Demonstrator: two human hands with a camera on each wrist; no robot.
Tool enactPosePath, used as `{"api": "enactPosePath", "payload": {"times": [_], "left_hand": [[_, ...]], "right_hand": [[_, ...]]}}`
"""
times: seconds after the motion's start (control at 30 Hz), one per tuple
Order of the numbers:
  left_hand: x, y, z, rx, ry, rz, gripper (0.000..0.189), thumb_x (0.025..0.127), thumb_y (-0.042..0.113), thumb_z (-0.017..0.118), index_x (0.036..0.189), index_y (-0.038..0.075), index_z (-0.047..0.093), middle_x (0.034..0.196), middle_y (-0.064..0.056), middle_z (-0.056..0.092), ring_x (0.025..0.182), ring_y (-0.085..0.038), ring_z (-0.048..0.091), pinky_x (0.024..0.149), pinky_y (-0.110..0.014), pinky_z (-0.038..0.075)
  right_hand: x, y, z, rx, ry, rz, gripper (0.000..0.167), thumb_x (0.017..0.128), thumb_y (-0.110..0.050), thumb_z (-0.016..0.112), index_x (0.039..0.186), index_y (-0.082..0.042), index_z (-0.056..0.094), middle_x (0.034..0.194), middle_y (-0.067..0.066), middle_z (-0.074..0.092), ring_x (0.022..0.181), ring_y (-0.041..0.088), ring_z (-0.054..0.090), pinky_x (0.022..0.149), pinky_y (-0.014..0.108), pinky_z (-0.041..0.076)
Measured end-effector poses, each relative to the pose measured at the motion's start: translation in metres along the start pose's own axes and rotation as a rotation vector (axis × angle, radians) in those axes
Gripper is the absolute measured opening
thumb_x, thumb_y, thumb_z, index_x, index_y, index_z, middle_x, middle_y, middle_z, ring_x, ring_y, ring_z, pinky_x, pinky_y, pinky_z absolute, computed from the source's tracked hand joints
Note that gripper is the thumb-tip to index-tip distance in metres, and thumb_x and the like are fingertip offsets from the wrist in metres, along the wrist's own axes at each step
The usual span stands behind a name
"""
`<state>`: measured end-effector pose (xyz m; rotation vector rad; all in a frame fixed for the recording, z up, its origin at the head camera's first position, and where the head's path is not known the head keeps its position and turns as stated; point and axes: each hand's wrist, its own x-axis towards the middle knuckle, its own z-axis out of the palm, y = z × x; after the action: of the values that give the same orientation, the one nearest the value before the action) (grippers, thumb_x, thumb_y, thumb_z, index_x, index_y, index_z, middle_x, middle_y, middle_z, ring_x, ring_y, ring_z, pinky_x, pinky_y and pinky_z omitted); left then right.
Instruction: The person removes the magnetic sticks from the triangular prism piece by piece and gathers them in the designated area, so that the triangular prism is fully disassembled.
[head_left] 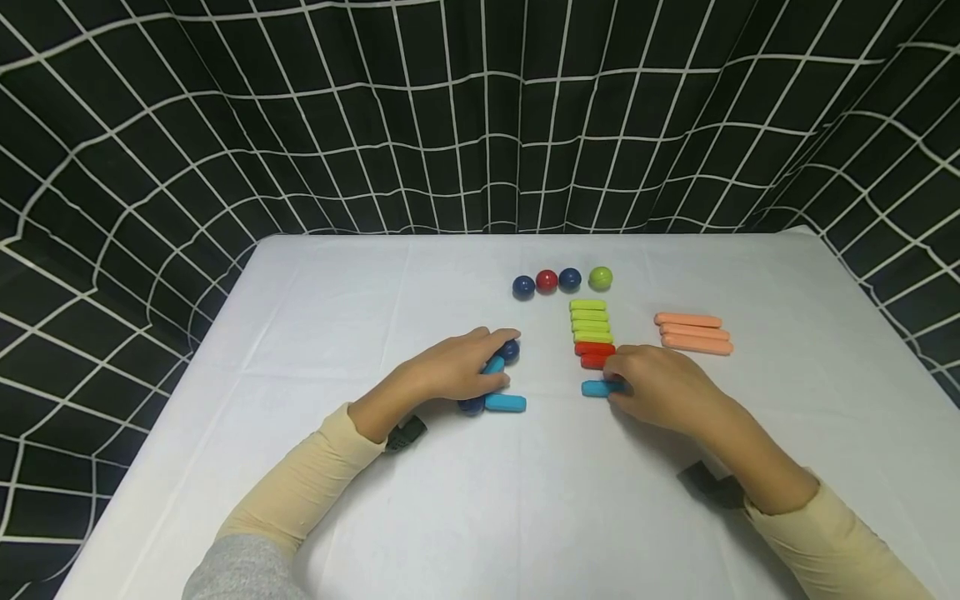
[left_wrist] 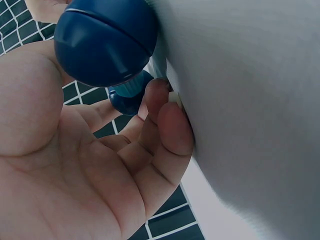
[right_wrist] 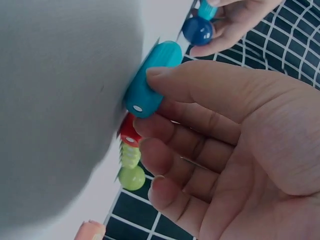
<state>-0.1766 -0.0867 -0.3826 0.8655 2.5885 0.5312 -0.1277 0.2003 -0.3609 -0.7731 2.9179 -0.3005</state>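
Note:
My left hand (head_left: 468, 367) curls round a light blue stick (head_left: 493, 365), with its index finger over a dark blue ball (head_left: 510, 352) at the far end. Another dark blue ball (head_left: 471, 406) shows below the hand; in the left wrist view a dark blue ball (left_wrist: 105, 42) looms close by the thumb. Beside it a second light blue stick (head_left: 506, 403) lies on the table. My right hand (head_left: 663, 387) pinches a light blue stick (right_wrist: 152, 82) between thumb and fingers, close to the tabletop. Just beyond are red sticks (head_left: 594, 349), partly covered by its fingers.
Several yellow-green sticks (head_left: 589, 316) lie in a stack past the red ones. Behind them sit two dark blue balls (head_left: 523, 287), a red ball (head_left: 547, 281) and a green ball (head_left: 601, 277). Three orange sticks (head_left: 693, 332) lie to the right. A black grid curtain (head_left: 480, 117) surrounds the white table (head_left: 337, 283).

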Motion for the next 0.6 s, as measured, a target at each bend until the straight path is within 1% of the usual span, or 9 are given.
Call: {"api": "enactPosePath", "payload": {"times": [0.13,0.27,0.47,0.6], "left_hand": [[-0.0007,0.0006,-0.0005,0.001,0.000,-0.002,0.067,0.098,0.035,0.064,0.157,0.019,0.034,0.120,-0.007,0.057,0.092,-0.017,0.056,0.079,-0.031,0.048],[-0.0009,0.0009,-0.0006,0.003,-0.003,-0.007,0.068,0.098,0.035,0.064,0.157,0.020,0.034,0.119,-0.006,0.057,0.091,-0.017,0.055,0.077,-0.030,0.048],[-0.0009,0.0004,-0.0006,0.009,-0.006,-0.010,0.068,0.098,0.036,0.064,0.157,0.020,0.034,0.118,-0.005,0.056,0.090,-0.017,0.055,0.076,-0.030,0.047],[-0.0014,0.0010,-0.0014,0.006,-0.004,-0.004,0.068,0.098,0.036,0.064,0.157,0.019,0.034,0.119,-0.006,0.057,0.091,-0.017,0.055,0.077,-0.030,0.047]], "right_hand": [[0.0007,0.0029,0.0012,-0.024,0.024,-0.003,0.015,0.076,-0.007,0.083,0.087,-0.009,0.072,0.073,-0.005,0.056,0.066,0.015,0.050,0.059,0.030,0.043],[0.0014,0.0051,0.0017,-0.019,0.051,-0.001,0.014,0.077,-0.006,0.081,0.084,-0.010,0.070,0.073,-0.004,0.057,0.065,0.014,0.049,0.057,0.030,0.043],[0.0044,0.0061,0.0023,-0.004,0.061,0.040,0.016,0.078,-0.008,0.082,0.085,-0.010,0.068,0.074,-0.003,0.059,0.065,0.015,0.050,0.058,0.030,0.043],[0.0049,0.0056,0.0027,0.002,0.067,0.065,0.016,0.079,-0.007,0.081,0.083,-0.010,0.066,0.072,-0.002,0.056,0.065,0.016,0.049,0.056,0.030,0.041]]}}
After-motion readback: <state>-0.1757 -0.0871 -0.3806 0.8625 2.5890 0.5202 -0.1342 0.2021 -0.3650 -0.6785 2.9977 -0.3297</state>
